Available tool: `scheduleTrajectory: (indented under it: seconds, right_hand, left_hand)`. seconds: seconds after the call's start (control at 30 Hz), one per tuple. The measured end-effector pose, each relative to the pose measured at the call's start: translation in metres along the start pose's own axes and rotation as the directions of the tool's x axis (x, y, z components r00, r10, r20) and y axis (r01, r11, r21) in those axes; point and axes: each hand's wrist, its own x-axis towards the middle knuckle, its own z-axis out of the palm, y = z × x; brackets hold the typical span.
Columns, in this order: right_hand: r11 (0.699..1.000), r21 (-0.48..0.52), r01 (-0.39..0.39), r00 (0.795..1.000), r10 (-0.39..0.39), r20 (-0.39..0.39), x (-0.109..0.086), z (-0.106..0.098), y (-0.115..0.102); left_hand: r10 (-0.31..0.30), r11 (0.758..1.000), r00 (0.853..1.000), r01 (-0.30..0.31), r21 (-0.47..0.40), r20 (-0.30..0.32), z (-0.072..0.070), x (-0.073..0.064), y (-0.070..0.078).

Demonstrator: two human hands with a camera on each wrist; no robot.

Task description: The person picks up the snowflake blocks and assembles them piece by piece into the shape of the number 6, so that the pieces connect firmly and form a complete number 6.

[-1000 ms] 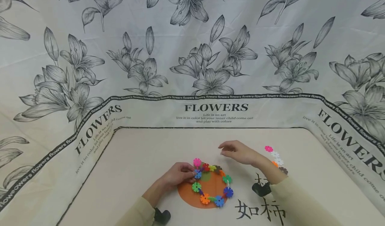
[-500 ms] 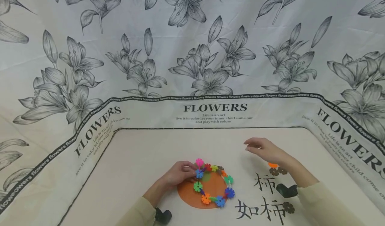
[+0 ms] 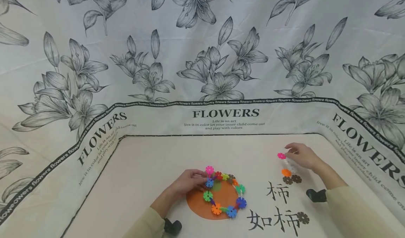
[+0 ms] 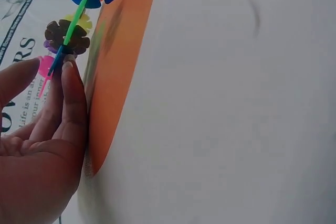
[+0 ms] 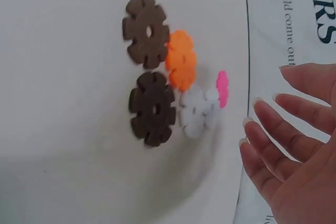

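A ring of interlocked, notched plastic flower discs [image 3: 232, 211] in many colours stands partly over an orange round print. My left hand [image 3: 185, 182] pinches a blue disc on the ring's left side, just below a pink disc [image 3: 209, 169]. Seen from the left wrist, thumb and fingertips meet at that blue piece, with the pink one beside them. My right hand [image 3: 303, 155] hovers over loose discs at the right, fingers apart and holding nothing in the right wrist view. Below it lie a pink disc [image 5: 222, 89], white discs [image 5: 194, 114], an orange disc [image 5: 181, 60] and brown discs [image 5: 152, 108].
Another brown disc [image 3: 303, 217] lies on the black written characters [image 3: 278, 192] printed on the cloth. The orange print [image 3: 197, 206] is under the ring. A white curtain [image 3: 227, 72] with flower drawings rises behind the table surface [image 3: 152, 153].
My right hand has moved rightward from near the ring to the loose discs. The left hand keeps its pinch on the ring and has barely shifted.
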Motion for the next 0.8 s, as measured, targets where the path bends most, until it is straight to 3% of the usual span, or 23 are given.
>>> scheduleTrajectory:
  seconds: [0.13, 0.23, 0.5, 0.8]
  right_hand:
    - [0.993, -0.004, -0.117, 0.993, 0.117, 0.026, 0.009, 0.006, 0.020]
    - [0.988, -0.010, -0.152, 0.987, 0.152, 0.049, 0.018, 0.011, 0.031]
    - [0.993, -0.026, -0.112, 0.991, 0.113, 0.068, 0.028, 0.018, 0.034]
    - [0.988, -0.008, -0.151, 0.987, 0.152, 0.049, 0.029, 0.023, 0.027]
  left_hand:
    - [-0.013, 1.000, 1.000, 0.013, -0.002, -0.007, 0.002, -0.001, 0.000]
    - [-0.010, 1.000, 1.000, 0.010, -0.003, -0.004, 0.003, -0.001, 0.001]
    - [-0.006, 1.000, 1.000, 0.006, -0.013, -0.014, 0.008, 0.003, 0.002]
    - [0.037, 0.999, 0.998, -0.037, -0.006, -0.041, 0.011, 0.005, 0.000]
